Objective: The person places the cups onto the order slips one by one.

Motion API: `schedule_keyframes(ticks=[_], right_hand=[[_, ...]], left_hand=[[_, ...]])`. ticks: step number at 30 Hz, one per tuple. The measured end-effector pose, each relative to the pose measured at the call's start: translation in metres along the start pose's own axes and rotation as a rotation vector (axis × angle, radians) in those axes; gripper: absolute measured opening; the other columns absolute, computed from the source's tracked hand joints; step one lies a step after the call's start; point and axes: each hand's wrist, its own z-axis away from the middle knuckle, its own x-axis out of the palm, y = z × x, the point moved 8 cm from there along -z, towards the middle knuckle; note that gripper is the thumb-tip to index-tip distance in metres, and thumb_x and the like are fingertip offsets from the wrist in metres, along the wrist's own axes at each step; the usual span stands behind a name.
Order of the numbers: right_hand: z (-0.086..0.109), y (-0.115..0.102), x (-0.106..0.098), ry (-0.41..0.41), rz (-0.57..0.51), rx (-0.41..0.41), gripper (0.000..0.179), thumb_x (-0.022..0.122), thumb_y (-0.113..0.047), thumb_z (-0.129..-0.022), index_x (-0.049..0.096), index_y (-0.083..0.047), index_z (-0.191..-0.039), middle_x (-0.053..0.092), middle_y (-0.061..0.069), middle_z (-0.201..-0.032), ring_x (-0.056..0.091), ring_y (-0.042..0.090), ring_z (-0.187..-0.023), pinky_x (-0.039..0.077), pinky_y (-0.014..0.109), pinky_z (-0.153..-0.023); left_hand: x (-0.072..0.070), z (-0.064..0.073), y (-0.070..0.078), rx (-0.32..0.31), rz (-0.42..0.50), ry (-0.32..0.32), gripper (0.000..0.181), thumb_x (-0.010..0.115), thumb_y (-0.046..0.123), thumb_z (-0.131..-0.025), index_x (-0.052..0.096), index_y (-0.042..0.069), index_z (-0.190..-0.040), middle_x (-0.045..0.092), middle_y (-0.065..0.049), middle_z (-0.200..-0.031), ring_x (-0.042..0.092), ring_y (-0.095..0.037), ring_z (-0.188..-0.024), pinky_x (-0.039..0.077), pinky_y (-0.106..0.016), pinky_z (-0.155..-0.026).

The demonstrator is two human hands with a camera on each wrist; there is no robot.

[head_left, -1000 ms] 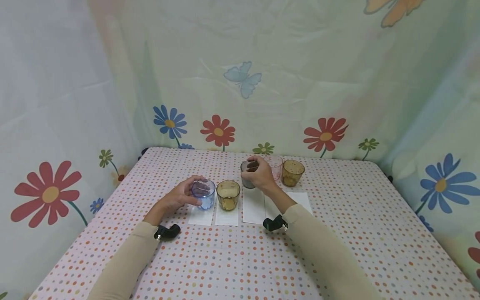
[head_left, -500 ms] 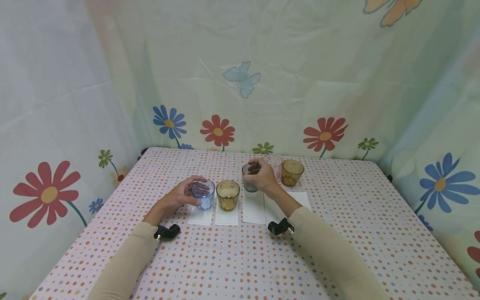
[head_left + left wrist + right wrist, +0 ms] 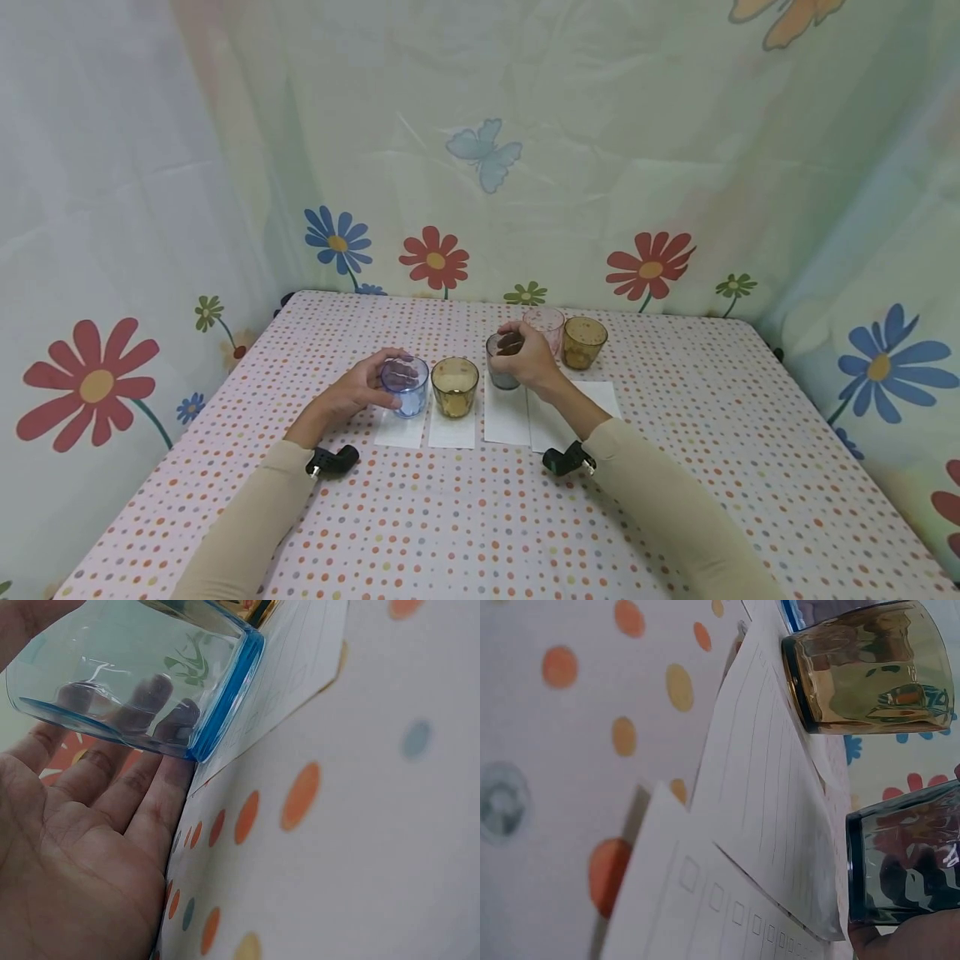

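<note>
My left hand [image 3: 351, 395] curves its fingers and thumb around a clear blue glass [image 3: 411, 403], which stands on a slip of white paper. In the left wrist view the fingers show through the blue glass [image 3: 142, 675], behind its wall. Farther to the right, my right hand [image 3: 531, 360] grips a smoky grey glass [image 3: 503, 379] by its sides, over the far end of another paper slip. The right wrist view has the grey glass [image 3: 907, 855] upright, with a finger along its near side. Between the two hands an amber glass [image 3: 454, 392] stands on its own slip.
Behind the right hand are a pink glass [image 3: 553, 325] and a second amber glass [image 3: 587, 345]. Lined paper slips [image 3: 506, 425] lie side by side on the dotted tablecloth [image 3: 450, 525]. A flowered curtain [image 3: 555, 192] hangs beyond the table's far edge.
My right hand has brought the grey glass nearer and slightly to the right, over the third paper slip. The left hand and the blue glass have stayed in place.
</note>
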Motion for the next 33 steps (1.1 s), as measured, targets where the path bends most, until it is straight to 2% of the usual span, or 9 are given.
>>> schedule_keyframes(ticks=[3, 14, 33], right_hand=[[0.001, 0.000, 0.002, -0.010, 0.007, 0.001, 0.056, 0.069, -0.001, -0.073, 0.055, 0.000, -0.127, 0.061, 0.023, -0.115, 0.063, 0.032, -0.100, 0.053, 0.032, -0.076], [0.009, 0.000, 0.010, -0.049, 0.036, 0.015, 0.055, 0.073, 0.000, -0.071, 0.058, -0.001, -0.123, 0.063, 0.018, -0.111, 0.064, 0.032, -0.101, 0.055, 0.035, -0.079], [0.021, 0.001, 0.014, -0.103, 0.096, 0.023, 0.052, 0.072, -0.004, -0.070, 0.059, -0.005, -0.121, 0.065, 0.016, -0.107, 0.061, 0.029, -0.096, 0.054, 0.034, -0.073]], left_hand=[[0.000, 0.000, 0.001, 0.004, 0.005, -0.004, 0.086, 0.077, -0.002, -0.079, 0.033, 0.002, -0.152, 0.047, -0.030, -0.146, 0.051, -0.038, -0.130, 0.050, -0.026, -0.098], [-0.001, 0.000, 0.000, -0.006, -0.001, 0.001, 0.085, 0.078, 0.000, -0.079, 0.035, 0.005, -0.152, 0.049, -0.028, -0.144, 0.057, -0.025, -0.123, 0.051, -0.027, -0.096], [0.001, 0.001, 0.001, -0.005, 0.009, -0.001, 0.085, 0.078, 0.000, -0.079, 0.034, 0.004, -0.152, 0.049, -0.028, -0.145, 0.054, -0.030, -0.127, 0.050, -0.027, -0.097]])
